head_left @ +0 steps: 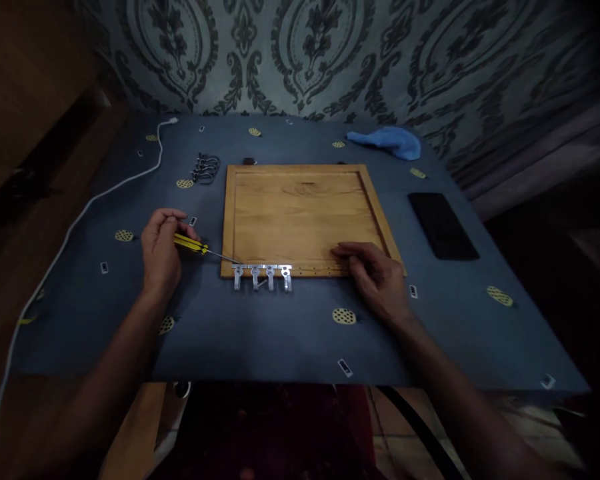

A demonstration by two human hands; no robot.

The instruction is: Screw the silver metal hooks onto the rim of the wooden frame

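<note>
A wooden board (300,217) with a raised rim lies flat on the blue table. Several metal hooks (263,275) hang along its near edge at the left. My left hand (161,250) is closed round a yellow-handled screwdriver (193,245), whose thin shaft points right to the leftmost hook. My right hand (375,273) rests on the board's near right edge, fingers curled and pressing down on the wood.
A pile of spare metal hooks (206,167) lies beyond the board's left corner. A black phone (443,225) sits to the right, a blue cloth (387,141) at the back right. A white cable (80,220) runs along the left side. Patterned wallpaper stands behind the table (280,340).
</note>
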